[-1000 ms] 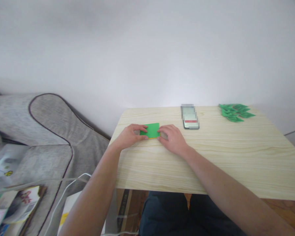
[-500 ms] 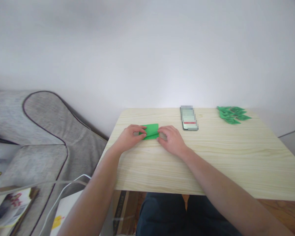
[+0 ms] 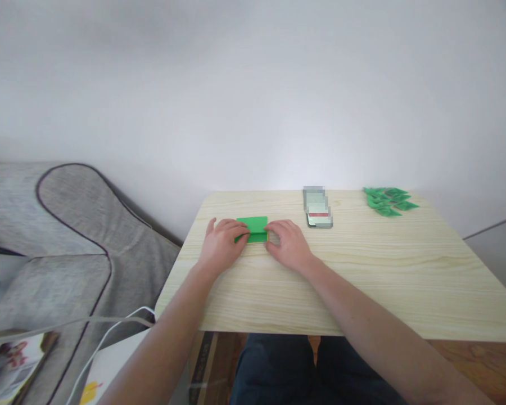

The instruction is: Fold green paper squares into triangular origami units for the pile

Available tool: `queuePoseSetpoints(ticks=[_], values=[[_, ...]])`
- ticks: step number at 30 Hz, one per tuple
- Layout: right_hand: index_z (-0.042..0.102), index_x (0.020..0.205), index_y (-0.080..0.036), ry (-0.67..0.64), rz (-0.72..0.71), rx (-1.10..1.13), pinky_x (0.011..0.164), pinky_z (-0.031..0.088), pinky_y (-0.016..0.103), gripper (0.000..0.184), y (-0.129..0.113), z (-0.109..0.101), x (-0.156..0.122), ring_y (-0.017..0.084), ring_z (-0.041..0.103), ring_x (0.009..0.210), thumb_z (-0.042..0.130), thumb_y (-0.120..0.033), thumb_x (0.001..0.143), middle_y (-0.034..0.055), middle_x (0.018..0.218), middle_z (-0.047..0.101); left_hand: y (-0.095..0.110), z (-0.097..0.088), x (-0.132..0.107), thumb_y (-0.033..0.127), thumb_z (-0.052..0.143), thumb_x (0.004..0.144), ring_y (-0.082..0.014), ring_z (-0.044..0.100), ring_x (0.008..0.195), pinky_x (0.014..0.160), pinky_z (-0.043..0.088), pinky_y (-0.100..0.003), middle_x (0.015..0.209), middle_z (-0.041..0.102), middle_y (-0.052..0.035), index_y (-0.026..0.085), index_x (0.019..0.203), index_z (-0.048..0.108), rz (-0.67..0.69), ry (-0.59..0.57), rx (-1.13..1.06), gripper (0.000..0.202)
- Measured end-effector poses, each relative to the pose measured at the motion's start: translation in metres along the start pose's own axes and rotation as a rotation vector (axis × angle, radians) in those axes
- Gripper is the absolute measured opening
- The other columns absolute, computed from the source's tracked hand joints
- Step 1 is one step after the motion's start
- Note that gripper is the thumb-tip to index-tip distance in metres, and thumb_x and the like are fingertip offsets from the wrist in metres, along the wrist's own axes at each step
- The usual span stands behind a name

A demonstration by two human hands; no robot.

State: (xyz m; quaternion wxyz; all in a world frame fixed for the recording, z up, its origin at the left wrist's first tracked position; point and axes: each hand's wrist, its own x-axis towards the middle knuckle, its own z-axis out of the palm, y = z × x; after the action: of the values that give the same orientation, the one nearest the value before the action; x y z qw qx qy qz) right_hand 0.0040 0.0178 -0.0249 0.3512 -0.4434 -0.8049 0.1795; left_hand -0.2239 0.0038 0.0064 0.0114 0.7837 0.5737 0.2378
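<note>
A folded sheet of green paper (image 3: 257,225) lies on the wooden-topped table (image 3: 274,292), with a crease or flap edge running lengthwise across it. My left hand (image 3: 224,242) grips its left end, thumb and fingers pinched near the flap, little finger raised. At the right end, my right hand (image 3: 289,243) pinches the paper's edge between thumb and fingertips. Part of the left end is hidden under my left fingers.
A phone (image 3: 318,208) with a blurred screen lies behind my right hand. Several folded green paper pieces (image 3: 388,201) are grouped at the back right, near the wall. A grey sofa (image 3: 76,225) stands left, with magazines (image 3: 17,360) and a white cable (image 3: 109,332) nearby.
The flap on the green paper now looks flatter and straighter. My left little finger has lifted. The whole view has shifted slightly, so the table things appear a bit lower and further left.
</note>
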Motion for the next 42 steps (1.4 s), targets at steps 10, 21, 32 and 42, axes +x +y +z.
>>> queuePoseSetpoints(ticks=[10,21,32,42], values=[[0.057,0.140,-0.029,0.316,0.048,0.172,0.111,0.047,0.047,0.056,-0.015,-0.039,-0.009,0.026,0.057,0.128,0.066,-0.020,0.086,0.0092,0.139,0.060,0.055,-0.011,-0.007,0.035,0.064,0.095,-0.0273,0.063,0.112,0.106,0.047,-0.048,0.112,0.076,-0.0034,0.033,0.104,0.079,0.011,0.346,-0.093,0.018],[0.072,0.106,-0.033,0.150,-0.040,-0.019,0.099,0.054,0.054,0.030,0.004,-0.112,-0.141,0.029,0.064,0.111,0.067,-0.012,0.085,0.0051,0.112,0.072,0.150,0.034,-0.057,0.026,0.059,0.099,-0.0266,0.062,0.108,0.099,0.046,-0.050,0.109,0.076,-0.0040,0.034,0.109,0.076,0.286,-0.028,-0.241,0.021],[0.071,0.103,-0.031,0.037,0.073,0.022,0.106,0.052,0.051,0.017,0.013,-0.123,-0.175,0.026,0.067,0.114,0.067,-0.018,0.093,0.0036,0.110,0.076,0.169,0.041,-0.067,0.017,0.069,0.086,-0.0282,0.061,0.113,0.101,0.048,-0.051,0.116,0.074,-0.0060,0.029,0.113,0.071,0.177,-0.109,-0.370,0.030],[0.072,0.106,-0.026,0.118,0.019,-0.168,0.111,0.046,0.058,0.026,0.015,-0.129,-0.170,0.032,0.058,0.127,0.068,-0.011,0.085,0.0069,0.126,0.070,0.169,0.030,-0.063,0.013,0.061,0.090,-0.0231,0.062,0.110,0.102,0.045,-0.045,0.104,0.075,-0.0029,0.022,0.098,0.070,0.311,-0.034,-0.288,0.015]])
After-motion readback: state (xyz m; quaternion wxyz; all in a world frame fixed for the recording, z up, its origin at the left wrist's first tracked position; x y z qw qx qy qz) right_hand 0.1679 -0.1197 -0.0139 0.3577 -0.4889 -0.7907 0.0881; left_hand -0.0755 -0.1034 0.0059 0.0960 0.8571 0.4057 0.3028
